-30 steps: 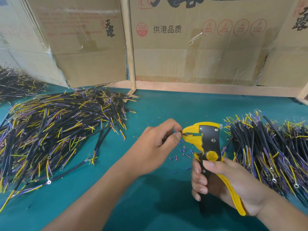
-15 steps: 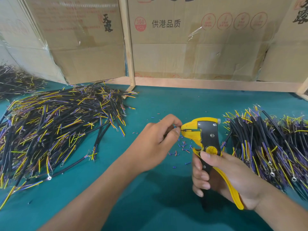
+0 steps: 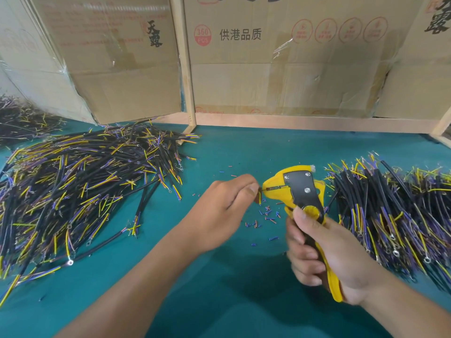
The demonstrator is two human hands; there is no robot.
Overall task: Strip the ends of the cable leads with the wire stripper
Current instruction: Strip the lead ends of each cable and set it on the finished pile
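Left hand (image 3: 223, 208) pinching lead (image 3: 260, 196) — right hand (image 3: 324, 252) squeezing stripper (image 3: 299, 191)

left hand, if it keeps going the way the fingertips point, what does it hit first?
Most likely the yellow nose of the wire stripper. The left hand pinches a lead and points right, straight at it, with only a small gap showing. Depth looks about level, though one view cannot confirm that.

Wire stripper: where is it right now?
Head view, right of centre: the wire stripper is gripped by the right hand, its nose meeting the left hand, beside the right-hand cable pile.
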